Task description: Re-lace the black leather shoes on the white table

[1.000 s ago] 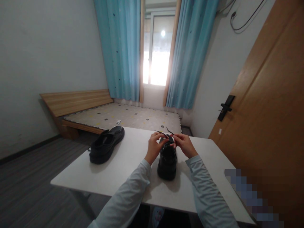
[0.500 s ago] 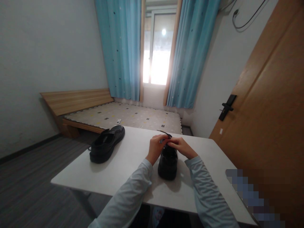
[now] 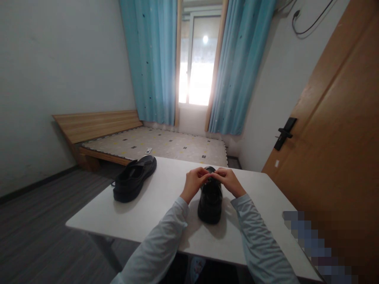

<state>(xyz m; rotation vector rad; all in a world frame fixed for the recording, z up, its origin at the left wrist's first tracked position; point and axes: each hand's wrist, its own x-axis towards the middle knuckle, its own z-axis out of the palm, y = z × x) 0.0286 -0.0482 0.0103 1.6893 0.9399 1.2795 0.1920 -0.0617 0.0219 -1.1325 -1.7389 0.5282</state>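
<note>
A black shoe [image 3: 210,199] is standing upright on the white surface [image 3: 166,221], heel toward the person. Its far end is being worked on by both hands. The left hand [image 3: 194,182] and the right hand [image 3: 227,180] are being held together over the top of the shoe, fingers curled and pinched shut; what is being pinched is likely the lace, though it is hidden by the fingers. The lace is judged to be thin, limp and a little slippery, so it is best taken near its ends between thumb and forefinger. The shoe itself is looking glossy, fairly stiff and moderately heavy, and is likely being steadied by its own weight. A second black shoe [image 3: 134,178] is lying well apart to the left.
</note>
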